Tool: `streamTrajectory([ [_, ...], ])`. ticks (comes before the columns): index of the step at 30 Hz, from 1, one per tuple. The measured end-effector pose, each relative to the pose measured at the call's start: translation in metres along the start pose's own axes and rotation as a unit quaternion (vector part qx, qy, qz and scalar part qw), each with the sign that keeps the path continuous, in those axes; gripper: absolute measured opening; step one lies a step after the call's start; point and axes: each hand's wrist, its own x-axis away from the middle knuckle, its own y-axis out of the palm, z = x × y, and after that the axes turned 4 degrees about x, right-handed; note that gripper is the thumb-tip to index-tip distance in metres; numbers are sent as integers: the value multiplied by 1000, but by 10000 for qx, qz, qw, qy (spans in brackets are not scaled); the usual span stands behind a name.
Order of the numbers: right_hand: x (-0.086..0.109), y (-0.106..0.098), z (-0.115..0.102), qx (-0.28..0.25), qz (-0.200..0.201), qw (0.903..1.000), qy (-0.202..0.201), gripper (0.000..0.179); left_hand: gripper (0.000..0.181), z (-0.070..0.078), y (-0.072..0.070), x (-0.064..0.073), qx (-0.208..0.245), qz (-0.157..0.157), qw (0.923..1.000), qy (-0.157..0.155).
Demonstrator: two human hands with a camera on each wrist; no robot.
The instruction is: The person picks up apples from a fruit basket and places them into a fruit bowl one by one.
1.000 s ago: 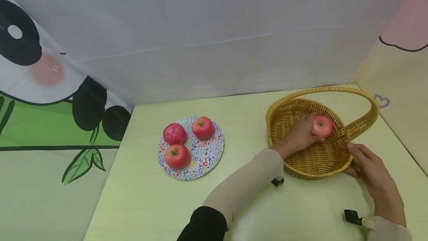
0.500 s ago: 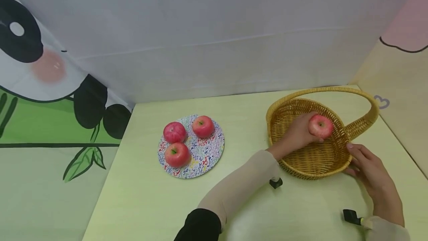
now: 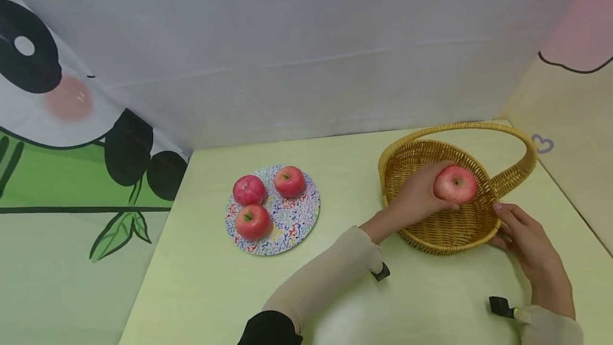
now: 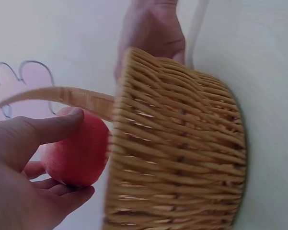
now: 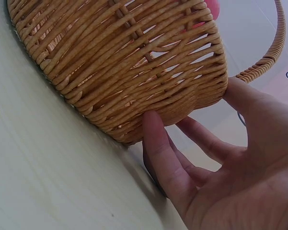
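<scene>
A red apple (image 3: pixel 455 185) is in my left hand (image 3: pixel 417 194), whose thumb and fingers grip its side. In the left wrist view, this apple (image 4: pixel 81 151) is up past the rim of the wicker basket (image 4: pixel 177 148), partly behind that rim. The tan basket (image 3: pixel 445 236) stands on the table with its handle arching over the far side. My right hand (image 3: pixel 529 241) holds the basket's right side. Thumb and fingers of the right hand (image 5: pixel 220 167) spread between the rim and the lower outer wall. No other fruit shows in the visible part of the basket.
Left of the basket lies a round patterned plate (image 3: pixel 292 228). It bears two red apples (image 3: pixel 289 181) and a pinker round fruit (image 3: pixel 249 190). The pale table (image 3: pixel 201 292) meets a white cloth wall (image 3: pixel 306 68) behind and a printed panel (image 3: pixel 574 164) at right.
My left hand has raised the apple and drawn it slightly left and toward me. The right hand keeps its hold on the basket, and the plate's fruit stays in place.
</scene>
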Motion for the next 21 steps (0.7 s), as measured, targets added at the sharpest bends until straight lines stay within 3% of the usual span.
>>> streamTrajectory([
  [11, -1, 0, 2, -70, -55, 10000, -25, 20, 89, 14, -31, 40, 25, 89, 9986, 519],
  [17, -1, 1, 0, -42, -55, 10000, 13, 20, 90, 9, -39, 62, 210, 98, 9984, 524],
  [21, -2, 3, -2, 4, -31, 10000, 23, 19, 88, 3, -43, 74, 670, 198, 9958, 599],
])
